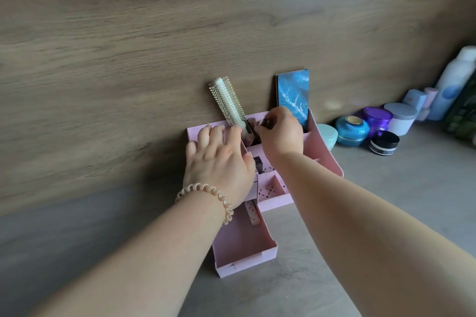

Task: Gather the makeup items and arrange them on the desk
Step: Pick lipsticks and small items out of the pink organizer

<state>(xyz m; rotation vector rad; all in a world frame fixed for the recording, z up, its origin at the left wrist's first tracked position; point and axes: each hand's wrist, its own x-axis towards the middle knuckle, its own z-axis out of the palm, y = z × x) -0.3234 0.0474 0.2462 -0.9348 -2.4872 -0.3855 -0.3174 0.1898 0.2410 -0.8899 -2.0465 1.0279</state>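
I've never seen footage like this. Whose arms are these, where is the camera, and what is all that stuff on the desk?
No machine here: a person wears a camera on the head, so you look down along their own arms. The left hand, with a spiral hair tie on the wrist, rests on a pink organizer standing against the wooden wall, its drawer pulled open. The right hand pinches something small and dark in a back compartment; I cannot tell what. A round hairbrush and a blue box stand in the organizer. Jars and bottles line the desk to the right.
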